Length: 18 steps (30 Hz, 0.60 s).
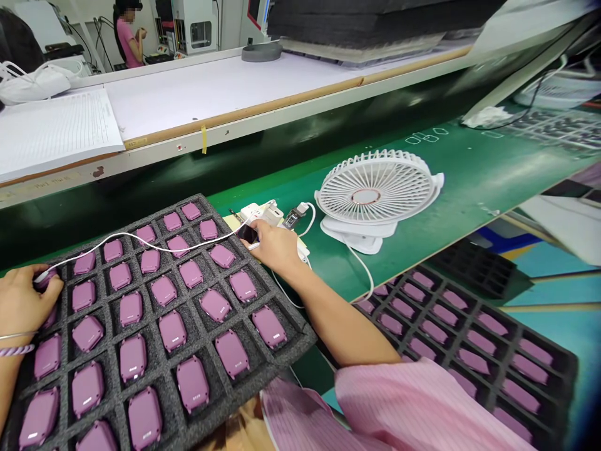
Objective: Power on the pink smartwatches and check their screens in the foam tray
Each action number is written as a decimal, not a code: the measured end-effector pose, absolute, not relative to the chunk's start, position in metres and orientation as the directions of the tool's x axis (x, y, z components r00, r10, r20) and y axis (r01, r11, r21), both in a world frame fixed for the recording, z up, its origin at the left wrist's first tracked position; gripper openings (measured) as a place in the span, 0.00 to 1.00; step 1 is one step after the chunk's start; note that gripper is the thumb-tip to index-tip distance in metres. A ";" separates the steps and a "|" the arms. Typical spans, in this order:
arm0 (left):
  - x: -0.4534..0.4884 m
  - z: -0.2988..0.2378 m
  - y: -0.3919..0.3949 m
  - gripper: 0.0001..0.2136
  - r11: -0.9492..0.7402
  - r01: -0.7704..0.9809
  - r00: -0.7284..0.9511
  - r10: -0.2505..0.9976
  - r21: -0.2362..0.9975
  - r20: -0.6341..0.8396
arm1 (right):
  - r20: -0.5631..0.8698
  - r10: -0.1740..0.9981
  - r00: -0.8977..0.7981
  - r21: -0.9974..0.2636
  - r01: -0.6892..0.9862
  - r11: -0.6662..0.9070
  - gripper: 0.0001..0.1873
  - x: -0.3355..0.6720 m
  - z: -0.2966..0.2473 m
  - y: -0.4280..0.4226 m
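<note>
A grey foam tray (213, 366) with square compartments holds rows of purple watch cases (134, 357), lying back up. At its far left corner my left hand (25, 304) is closed, pinching the white connector end of a cable (44, 274) against a purple watch case. From there the white cable (115, 237) runs loosely over the tray towards my right hand (277, 247). That hand is closed around a small device with a dark, shiny face (248, 233), just past the tray's right edge. Beside it lie a white power strip (263, 213) and a plug-in charger (292, 219).
A white fan (375, 188) stands on the green bench (460, 169). Lower right, a second foam tray (479, 376) holds more purple cases. A raised white shelf (188, 94) carries papers (56, 125) and stacked black foam (366, 25). Another person (129, 37) works far back.
</note>
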<state>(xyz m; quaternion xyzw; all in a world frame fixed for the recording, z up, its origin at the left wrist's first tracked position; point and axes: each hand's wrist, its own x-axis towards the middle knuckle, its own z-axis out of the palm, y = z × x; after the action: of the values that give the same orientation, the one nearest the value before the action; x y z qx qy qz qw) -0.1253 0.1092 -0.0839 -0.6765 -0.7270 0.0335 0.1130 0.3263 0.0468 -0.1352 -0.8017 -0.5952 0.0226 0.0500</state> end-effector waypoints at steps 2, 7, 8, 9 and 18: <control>-0.124 -0.083 0.109 0.39 0.082 0.976 -0.059 0.991 -0.202 0.116 | -0.014 0.962 0.274 -0.100 0.956 -0.274 0.24 0.325 -0.133 0.047; -0.120 -0.081 0.108 0.38 0.068 0.982 -0.050 0.993 -0.174 0.107 | -0.072 0.968 0.241 -0.090 0.965 -0.247 0.22 0.325 -0.132 0.047; -0.120 -0.080 0.108 0.38 0.061 0.984 -0.043 0.993 -0.166 0.112 | -0.073 0.967 0.245 -0.088 0.964 -0.251 0.22 0.325 -0.133 0.048; -0.119 -0.080 0.108 0.38 0.056 0.985 -0.037 0.993 -0.161 0.116 | -0.069 0.964 0.255 -0.084 0.962 -0.261 0.22 0.326 -0.133 0.048; -0.119 -0.080 0.108 0.40 0.079 0.976 -0.060 0.993 -0.202 0.100 | -0.018 0.949 0.316 -0.063 0.947 -0.317 0.22 0.330 -0.137 0.051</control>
<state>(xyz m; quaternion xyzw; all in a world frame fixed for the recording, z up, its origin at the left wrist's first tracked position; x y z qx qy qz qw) -0.1189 0.1078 -0.0800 -0.6773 -0.7269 0.0400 0.1064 0.3303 0.0511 -0.1375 -0.8109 -0.5842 0.0257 0.0200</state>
